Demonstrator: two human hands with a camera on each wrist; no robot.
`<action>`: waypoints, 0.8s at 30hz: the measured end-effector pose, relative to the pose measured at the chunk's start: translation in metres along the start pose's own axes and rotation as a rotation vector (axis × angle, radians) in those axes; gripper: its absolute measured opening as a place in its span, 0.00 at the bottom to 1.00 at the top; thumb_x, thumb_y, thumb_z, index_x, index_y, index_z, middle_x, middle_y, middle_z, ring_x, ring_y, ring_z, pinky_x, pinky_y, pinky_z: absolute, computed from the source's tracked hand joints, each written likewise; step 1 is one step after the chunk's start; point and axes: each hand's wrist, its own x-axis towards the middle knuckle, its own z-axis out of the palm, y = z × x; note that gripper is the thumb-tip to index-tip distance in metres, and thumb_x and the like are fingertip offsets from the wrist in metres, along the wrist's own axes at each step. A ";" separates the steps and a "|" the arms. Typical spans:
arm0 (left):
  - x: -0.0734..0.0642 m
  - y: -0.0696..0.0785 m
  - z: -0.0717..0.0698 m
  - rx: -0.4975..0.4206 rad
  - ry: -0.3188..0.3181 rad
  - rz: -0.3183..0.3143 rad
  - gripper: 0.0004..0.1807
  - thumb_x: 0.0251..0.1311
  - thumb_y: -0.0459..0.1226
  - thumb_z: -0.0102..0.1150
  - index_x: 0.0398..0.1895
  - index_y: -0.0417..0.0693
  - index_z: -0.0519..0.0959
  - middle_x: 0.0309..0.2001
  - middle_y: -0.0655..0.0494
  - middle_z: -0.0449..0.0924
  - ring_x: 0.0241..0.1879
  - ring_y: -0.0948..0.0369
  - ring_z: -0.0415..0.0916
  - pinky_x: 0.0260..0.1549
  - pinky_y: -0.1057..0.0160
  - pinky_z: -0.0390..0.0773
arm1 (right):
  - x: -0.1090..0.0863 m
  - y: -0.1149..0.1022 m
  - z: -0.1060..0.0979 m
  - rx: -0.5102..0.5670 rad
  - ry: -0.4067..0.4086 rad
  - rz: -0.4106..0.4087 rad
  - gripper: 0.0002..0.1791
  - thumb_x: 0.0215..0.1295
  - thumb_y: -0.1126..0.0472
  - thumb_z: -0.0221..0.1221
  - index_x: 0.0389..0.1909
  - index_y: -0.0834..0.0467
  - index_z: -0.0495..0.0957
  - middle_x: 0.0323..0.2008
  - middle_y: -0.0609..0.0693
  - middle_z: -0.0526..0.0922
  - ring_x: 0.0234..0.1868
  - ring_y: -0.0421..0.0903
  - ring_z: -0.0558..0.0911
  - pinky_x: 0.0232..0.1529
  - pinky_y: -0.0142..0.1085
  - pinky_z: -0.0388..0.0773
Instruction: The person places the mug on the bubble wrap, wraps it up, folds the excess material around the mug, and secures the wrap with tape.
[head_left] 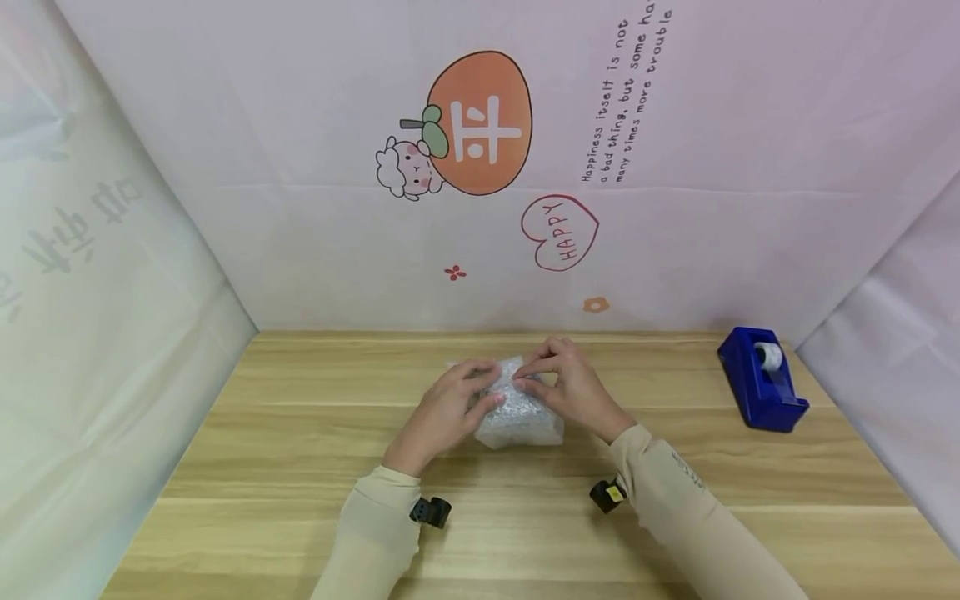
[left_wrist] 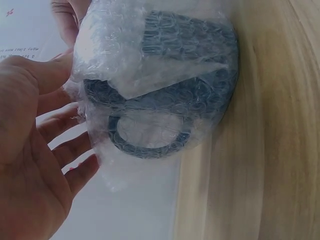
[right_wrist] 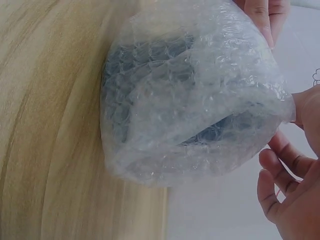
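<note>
Hands at the centre of the table, both on one bundle. Left hand (head_left: 448, 408): rests against the left side of the bundle, fingers fairly straight and spread along the wrap, pressing rather than clasping; the left wrist view shows the open palm (left_wrist: 30, 150) beside the plastic. Right hand (head_left: 572, 390): thumb and forefinger pinch the wrap at the top of the bundle, remaining fingers loosely bent; in the right wrist view only the fingertips (right_wrist: 272, 185) show at the frame edge, next to the plastic. Bundle (head_left: 517, 408): a dark mug (left_wrist: 165, 100), its round handle visible through the plastic, enclosed in clear bubble wrap (right_wrist: 195, 100) and lying on the wooden table (head_left: 262, 467) midway between the two hands, near the back wall. State of work, as judged: wrapping looks largely done, the mug covered on all visible sides; a loose flap crosses the mug's side in the left wrist view and no tape is visible on the wrap, so closing and fastening appear to remain. Surroundings: blue tape dispenser (head_left: 761, 379) with a white roll, standing well apart at the right rear of the table; pale printed backdrop (head_left: 487, 125) with an orange fruit cartoon, a heart reading HAPPY and lines of text; beige sleeves, a small black camera at each wrist.
</note>
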 end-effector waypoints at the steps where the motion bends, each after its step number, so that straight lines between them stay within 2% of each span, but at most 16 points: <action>1: 0.000 0.000 0.000 0.011 0.000 0.001 0.27 0.74 0.48 0.56 0.68 0.42 0.73 0.68 0.50 0.72 0.67 0.52 0.69 0.65 0.50 0.71 | 0.000 0.000 0.000 0.000 -0.001 0.001 0.03 0.60 0.63 0.73 0.34 0.52 0.91 0.37 0.44 0.78 0.39 0.45 0.71 0.37 0.40 0.68; 6: 0.000 0.001 -0.001 0.049 0.008 0.006 0.26 0.73 0.48 0.57 0.67 0.42 0.75 0.67 0.50 0.73 0.66 0.52 0.69 0.65 0.51 0.70 | -0.004 0.000 -0.003 0.016 0.000 0.003 0.08 0.63 0.61 0.71 0.43 0.54 0.90 0.39 0.47 0.79 0.41 0.47 0.74 0.40 0.41 0.72; 9: 0.000 0.001 -0.002 0.063 0.006 0.010 0.26 0.73 0.48 0.57 0.67 0.43 0.75 0.67 0.51 0.74 0.66 0.53 0.70 0.66 0.52 0.70 | -0.012 0.002 -0.011 0.025 0.010 0.034 0.13 0.66 0.59 0.69 0.50 0.54 0.88 0.41 0.49 0.80 0.44 0.49 0.78 0.43 0.44 0.75; 12: 0.000 0.001 -0.002 0.066 0.005 0.013 0.26 0.73 0.48 0.58 0.67 0.42 0.75 0.67 0.51 0.74 0.66 0.53 0.70 0.66 0.53 0.69 | -0.023 0.012 -0.024 0.004 0.035 0.081 0.15 0.67 0.58 0.68 0.53 0.55 0.86 0.44 0.51 0.81 0.47 0.51 0.81 0.44 0.48 0.78; 19: 0.000 -0.001 0.000 0.060 0.023 0.034 0.26 0.72 0.46 0.59 0.66 0.41 0.76 0.66 0.49 0.74 0.66 0.52 0.70 0.66 0.51 0.69 | -0.064 0.062 -0.076 -0.165 0.179 0.231 0.13 0.68 0.60 0.66 0.50 0.61 0.86 0.40 0.57 0.86 0.40 0.54 0.84 0.39 0.48 0.79; 24: -0.001 -0.001 0.000 0.057 0.031 0.041 0.26 0.72 0.46 0.59 0.66 0.41 0.76 0.66 0.49 0.75 0.65 0.52 0.71 0.65 0.52 0.70 | -0.103 0.105 -0.123 -0.330 0.269 0.354 0.14 0.67 0.59 0.66 0.47 0.64 0.86 0.37 0.64 0.86 0.38 0.63 0.84 0.35 0.53 0.77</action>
